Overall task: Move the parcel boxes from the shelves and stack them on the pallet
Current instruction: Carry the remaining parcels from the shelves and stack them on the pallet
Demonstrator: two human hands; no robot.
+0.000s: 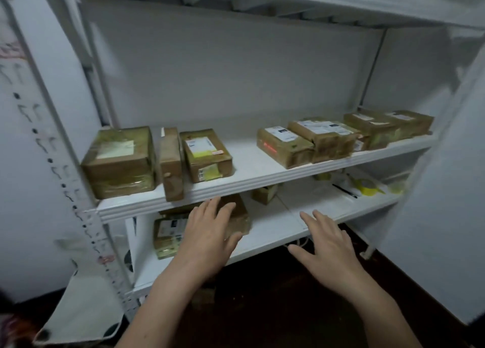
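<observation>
White shelf unit with two loaded tiers. On the middle tier, bulkiest parcel box at far left, flatter parcel boxes crowded at right. On the lower tier, near left: brown parcel, taped all over, probably stiff, fairly light, slick on the wrap; best clasped across opposite side walls with both palms. Left hand released, with spread fingers over that parcel, contact unclear. Right hand likewise released, hovering at the lower tier's near edge, holding nothing. No pallet in view.
</observation>
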